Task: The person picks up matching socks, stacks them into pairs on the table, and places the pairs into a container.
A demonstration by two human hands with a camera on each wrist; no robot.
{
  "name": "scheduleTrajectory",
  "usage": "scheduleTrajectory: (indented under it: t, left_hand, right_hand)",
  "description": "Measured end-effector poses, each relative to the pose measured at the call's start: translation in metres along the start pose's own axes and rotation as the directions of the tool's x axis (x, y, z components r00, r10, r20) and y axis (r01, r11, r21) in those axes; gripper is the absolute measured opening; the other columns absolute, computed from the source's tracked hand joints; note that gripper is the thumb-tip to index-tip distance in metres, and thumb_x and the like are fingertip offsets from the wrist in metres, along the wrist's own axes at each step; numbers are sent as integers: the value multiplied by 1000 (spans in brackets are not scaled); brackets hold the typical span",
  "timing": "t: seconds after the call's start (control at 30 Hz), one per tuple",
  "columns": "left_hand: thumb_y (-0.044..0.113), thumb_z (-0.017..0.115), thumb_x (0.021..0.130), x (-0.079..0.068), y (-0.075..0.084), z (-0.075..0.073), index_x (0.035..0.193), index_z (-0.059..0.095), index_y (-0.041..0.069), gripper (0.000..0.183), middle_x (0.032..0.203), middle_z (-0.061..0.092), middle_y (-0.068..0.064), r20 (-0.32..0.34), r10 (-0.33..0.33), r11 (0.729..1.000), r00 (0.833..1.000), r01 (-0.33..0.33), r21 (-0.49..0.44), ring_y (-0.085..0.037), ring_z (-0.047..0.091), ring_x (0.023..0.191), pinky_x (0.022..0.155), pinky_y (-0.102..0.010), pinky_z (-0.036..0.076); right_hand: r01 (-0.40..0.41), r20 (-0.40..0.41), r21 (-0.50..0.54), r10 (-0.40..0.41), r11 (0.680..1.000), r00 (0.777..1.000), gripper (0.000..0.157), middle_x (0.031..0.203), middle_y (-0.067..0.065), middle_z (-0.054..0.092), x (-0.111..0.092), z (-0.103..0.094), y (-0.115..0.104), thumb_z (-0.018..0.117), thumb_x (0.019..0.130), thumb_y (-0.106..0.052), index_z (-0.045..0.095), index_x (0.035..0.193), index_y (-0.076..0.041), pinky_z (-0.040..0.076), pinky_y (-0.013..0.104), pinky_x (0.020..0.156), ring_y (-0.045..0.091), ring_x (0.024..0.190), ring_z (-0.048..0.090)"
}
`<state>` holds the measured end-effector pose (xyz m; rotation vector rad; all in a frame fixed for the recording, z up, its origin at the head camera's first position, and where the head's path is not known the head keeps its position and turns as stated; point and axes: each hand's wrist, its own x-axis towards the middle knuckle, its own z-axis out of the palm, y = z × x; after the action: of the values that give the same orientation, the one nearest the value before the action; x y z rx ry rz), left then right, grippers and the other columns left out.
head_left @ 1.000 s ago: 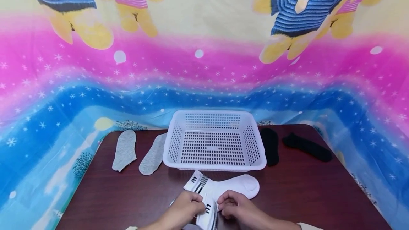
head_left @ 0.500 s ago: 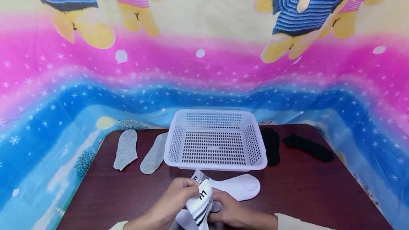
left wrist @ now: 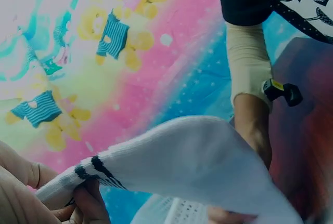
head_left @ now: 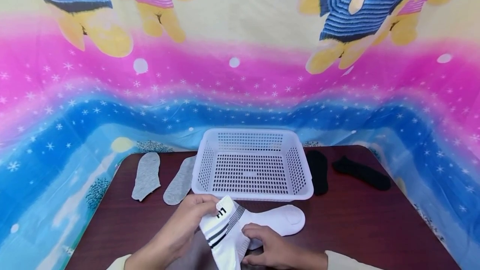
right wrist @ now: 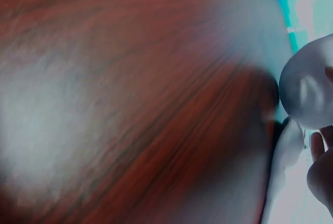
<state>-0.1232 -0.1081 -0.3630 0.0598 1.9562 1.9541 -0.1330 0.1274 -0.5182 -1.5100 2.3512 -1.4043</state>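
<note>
Striped white sock (head_left: 226, 236) ran between both grips; left grip (head_left: 193, 216) pinched its cuff. Likely light, soft, floppy, not slippery or fragile; cuff looked the best hold. Right grip (head_left: 268, 247) curled near its edge, couldn't tell if pinching. Second white sock (head_left: 288, 219) lay just ahead of right grip on worktop (head_left: 356, 224), basket (head_left: 251, 197) beyond.

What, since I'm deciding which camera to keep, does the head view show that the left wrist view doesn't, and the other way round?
Only the head view: the gray socks, the black socks and, as far as I can tell, the lying white sock.
Only the left wrist view: the dark sleeve and the black wrist gadget.
Both: the held white sock, left hand, right hand, basket, table and printed curtain.
</note>
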Motion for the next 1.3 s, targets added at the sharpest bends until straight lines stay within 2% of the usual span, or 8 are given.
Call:
scheduleTrajectory:
  t: [0.2, 0.47, 0.57, 0.67, 0.87, 1.13, 1.23, 1.3]
  left_hand:
    - [5, 51, 80, 6, -1, -14, 102, 65, -10, 30, 91, 70, -4, -38, -40, 999, 998, 39, -21, -12, 62, 82, 73, -27, 51]
    - [4, 51, 79, 9, -7, -24, 100, 66, -9, 29, 92, 70, -6, -104, -69, 998, 992, 69, 1, -13, 63, 84, 75, -30, 51]
    - [4, 52, 79, 9, -10, -26, 101, 66, -10, 30, 92, 70, -8, -130, -65, 997, 989, 70, 35, -14, 63, 83, 74, -30, 51]
    - [4, 53, 80, 10, -14, -28, 102, 66, -10, 30, 91, 69, -8, -151, -66, 994, 986, 78, 79, -14, 63, 80, 71, -30, 50]
    - [4, 54, 85, 8, -25, -34, 108, 64, -9, 28, 91, 67, -6, -105, -78, 984, 991, 93, 152, -13, 62, 78, 69, -29, 51]
    - [-3, 56, 87, 12, -48, -31, 106, 62, -12, 22, 86, 66, -8, -14, 2, 978, 1000, 1, 207, -13, 60, 78, 65, -24, 52]
    - [-4, 57, 87, 14, -56, -29, 105, 62, -13, 21, 85, 66, -9, -43, 2, 974, 999, 8, 229, -13, 60, 77, 63, -24, 51]
    - [-3, 58, 87, 16, -62, -30, 104, 62, -14, 21, 86, 66, -9, -62, 1, 969, 998, 14, 247, -13, 60, 77, 63, -23, 51]
  right_hand:
    - [-133, 68, 212, 121, 968, 990, 23, 100, -4, 66, -12, -8, 2, 72, 84, -14, 60, 104, -18, 50, 23, 86, 0, 95, 58]
    - [-271, 65, 582, 288, 767, 956, 28, 102, 4, 64, -35, -26, 5, 70, 83, 0, 56, 107, 4, 56, 26, 74, 6, 90, 63]
    - [-317, 74, 632, 352, 707, 933, 31, 102, 1, 66, -42, -37, 2, 70, 83, 1, 55, 109, 10, 56, 23, 73, 7, 89, 65]
    - [-352, 64, 644, 410, 680, 910, 34, 100, -1, 68, -50, -50, 0, 71, 82, 1, 55, 110, 14, 55, 21, 74, 8, 89, 65]
    - [-368, 10, 610, 458, 702, 889, 35, 96, -1, 71, -62, -74, -2, 70, 81, 4, 53, 107, 20, 56, 22, 72, 8, 87, 67]
    - [-432, -111, 491, 546, 757, 831, 29, 85, -4, 70, -73, -88, -6, 71, 80, 1, 57, 99, 17, 55, 21, 64, 4, 76, 65]
    - [-445, -133, 483, 565, 754, 814, 30, 87, -4, 68, -76, -92, -6, 69, 83, 1, 55, 103, 18, 54, 21, 66, 3, 77, 65]
    - [-484, -136, 485, 610, 728, 780, 32, 89, -4, 67, -77, -94, -7, 68, 84, -1, 54, 106, 17, 54, 20, 68, 3, 79, 65]
